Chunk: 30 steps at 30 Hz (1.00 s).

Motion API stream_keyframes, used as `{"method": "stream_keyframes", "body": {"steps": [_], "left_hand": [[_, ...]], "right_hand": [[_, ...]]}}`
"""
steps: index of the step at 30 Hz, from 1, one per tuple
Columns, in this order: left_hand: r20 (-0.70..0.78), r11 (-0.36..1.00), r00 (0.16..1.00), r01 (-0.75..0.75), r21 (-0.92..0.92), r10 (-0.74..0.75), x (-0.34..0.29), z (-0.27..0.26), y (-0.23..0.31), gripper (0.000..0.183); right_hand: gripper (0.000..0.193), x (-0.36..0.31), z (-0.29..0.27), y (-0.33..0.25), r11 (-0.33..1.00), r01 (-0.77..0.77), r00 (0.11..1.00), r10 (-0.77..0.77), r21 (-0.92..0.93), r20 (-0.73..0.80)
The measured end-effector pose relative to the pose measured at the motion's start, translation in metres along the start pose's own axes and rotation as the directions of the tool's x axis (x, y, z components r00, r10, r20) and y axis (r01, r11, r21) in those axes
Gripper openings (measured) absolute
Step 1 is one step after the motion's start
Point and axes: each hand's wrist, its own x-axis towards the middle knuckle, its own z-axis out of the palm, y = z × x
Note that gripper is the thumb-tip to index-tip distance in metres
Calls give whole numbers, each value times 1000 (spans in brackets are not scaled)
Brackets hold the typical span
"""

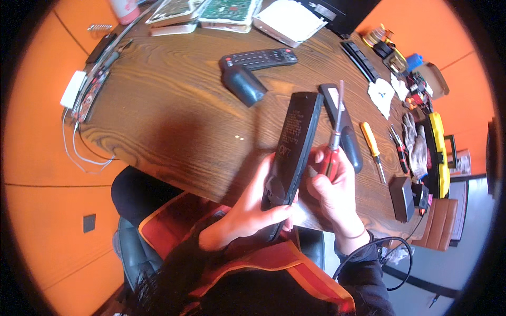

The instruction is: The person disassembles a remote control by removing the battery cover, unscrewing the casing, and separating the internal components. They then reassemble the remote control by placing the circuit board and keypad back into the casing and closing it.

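Note:
Tilted over the table's near edge is a long black plastic case (292,142) with faint print on its face. My left hand (245,213) is wrapped round its lower end, thumb across the front. In my right hand (340,192), just beside the case, is a screwdriver (338,131) with a red handle. Its metal shaft points up and away from me, apart from the case. Behind the right hand lies a slim black device (348,142), partly hidden. Farther off, a black remote control (263,59) rests touching a curved black piece (244,85).
To the right lie a yellow-handled screwdriver (373,150), red-handled pliers (399,150), grey gloves (419,147) and a yellow toolbox (441,152). A black box (402,199) stands near the right edge. Circuit boards (226,13) sit at the back; white cables (71,142) hang at left.

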Motion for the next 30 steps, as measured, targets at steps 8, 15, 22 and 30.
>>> {"method": "stream_keyframes", "body": {"steps": [8,15,22,30], "left_hand": [[60,911,998,-6,412,-21,12,-3,-6,87],[35,643,991,-109,759,126,15,4,-12,63],[-10,638,988,-94,764,157,17,4,-6,53],[-98,612,988,2,791,123,17,6,1,49]], "right_hand": [[31,1,-17,-6,973,-192,976,203,125,-84],[31,6,-30,1,979,-159,971,179,129,-161],[30,10,-38,6,950,-204,970,229,238,-84],[29,16,-38,9,947,-249,960,269,200,-77]]}}
